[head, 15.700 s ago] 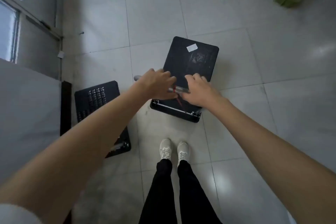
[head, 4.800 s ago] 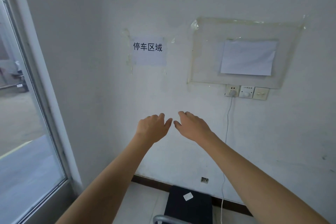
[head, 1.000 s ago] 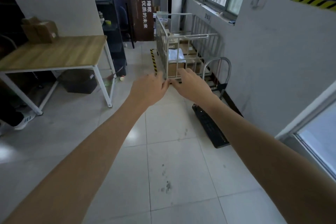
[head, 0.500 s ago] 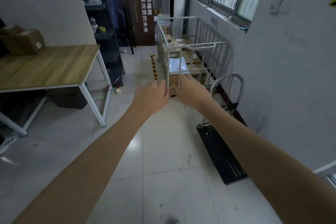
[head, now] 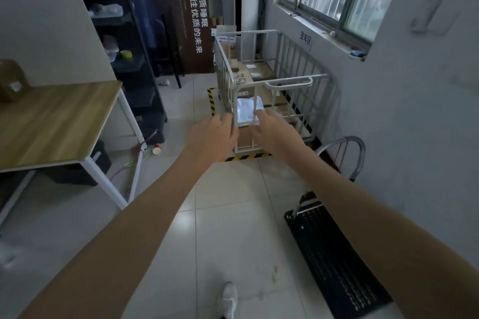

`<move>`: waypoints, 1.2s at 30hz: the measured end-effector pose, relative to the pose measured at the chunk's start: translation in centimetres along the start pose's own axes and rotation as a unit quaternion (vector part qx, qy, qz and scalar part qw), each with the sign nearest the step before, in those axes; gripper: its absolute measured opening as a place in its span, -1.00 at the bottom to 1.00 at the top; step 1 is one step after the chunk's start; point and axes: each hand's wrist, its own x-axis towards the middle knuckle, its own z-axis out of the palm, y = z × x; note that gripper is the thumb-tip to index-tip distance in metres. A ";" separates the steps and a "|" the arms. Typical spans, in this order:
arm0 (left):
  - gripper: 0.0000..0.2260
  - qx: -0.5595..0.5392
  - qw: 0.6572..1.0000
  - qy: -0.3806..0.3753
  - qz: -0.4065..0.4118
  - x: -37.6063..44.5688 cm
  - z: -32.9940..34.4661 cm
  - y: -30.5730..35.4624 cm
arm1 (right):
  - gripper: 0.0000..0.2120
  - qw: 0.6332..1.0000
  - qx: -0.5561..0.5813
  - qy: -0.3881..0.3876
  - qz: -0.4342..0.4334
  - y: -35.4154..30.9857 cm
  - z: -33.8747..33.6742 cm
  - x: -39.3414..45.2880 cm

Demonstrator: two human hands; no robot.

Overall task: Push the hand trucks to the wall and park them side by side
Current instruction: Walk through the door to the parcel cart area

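Observation:
A black platform hand truck [head: 334, 264] stands along the right wall [head: 414, 137], its curved metal handle [head: 359, 147] at the far end. My left hand [head: 211, 137] and my right hand [head: 276, 131] are stretched out in front of me in mid-air, fingers loosely apart, holding nothing. Both hands are well short of the truck's handle, to its left. No second hand truck shows in this view.
A white metal cage cart [head: 272, 90] with cardboard boxes stands ahead by the window wall, on yellow-black floor tape [head: 246, 157]. A wooden table [head: 57, 122] with white legs is at left, dark shelving [head: 134, 59] behind it. My shoe [head: 229, 298] is on the tiled floor.
I have walked forward: the cage cart and the hand truck by the right wall are closer and lower in view. My hands stay outstretched and empty.

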 end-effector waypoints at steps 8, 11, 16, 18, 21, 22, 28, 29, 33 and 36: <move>-0.60 -0.037 0.998 -0.020 0.035 16.4 6.5 -4.6 | -0.60 0.998 -0.027 0.012 0.053 6.0 0.8 15.2; -0.48 -0.045 0.997 -0.033 0.045 22.6 8.2 -5.2 | -0.58 0.997 -0.012 0.036 0.067 8.2 0.5 20.1; -0.51 -0.024 0.994 -0.008 0.110 31.1 12.4 -4.4 | -0.68 0.993 -0.006 0.048 0.109 13.6 0.8 26.5; -0.57 -0.011 0.991 -0.004 0.131 34.6 14.3 -3.4 | -0.72 0.991 0.005 0.055 0.121 16.5 1.1 29.0; -0.60 -0.027 0.986 -0.016 0.161 40.2 17.5 -0.8 | -0.74 0.989 -0.004 0.068 0.127 21.3 1.2 32.8; -0.60 -0.033 0.985 -0.016 0.167 42.1 18.6 0.3 | -0.75 0.988 -0.014 0.074 0.131 23.1 1.0 34.0; -0.53 -0.074 0.969 -0.018 0.234 53.1 23.2 7.8 | -0.65 0.978 -0.029 0.092 0.187 33.4 -2.0 39.7; -0.51 -0.076 0.966 -0.009 0.247 54.9 23.9 9.1 | -0.63 0.974 -0.035 0.100 0.200 35.1 -2.6 40.2; -0.45 -0.076 0.947 -0.025 0.312 60.4 26.2 15.0 | -0.59 0.956 -0.062 0.122 0.260 41.2 -4.7 40.9; -0.42 -0.098 0.927 -0.027 0.360 63.7 28.4 19.7 | -0.58 0.940 -0.061 0.129 0.309 45.5 -6.0 40.4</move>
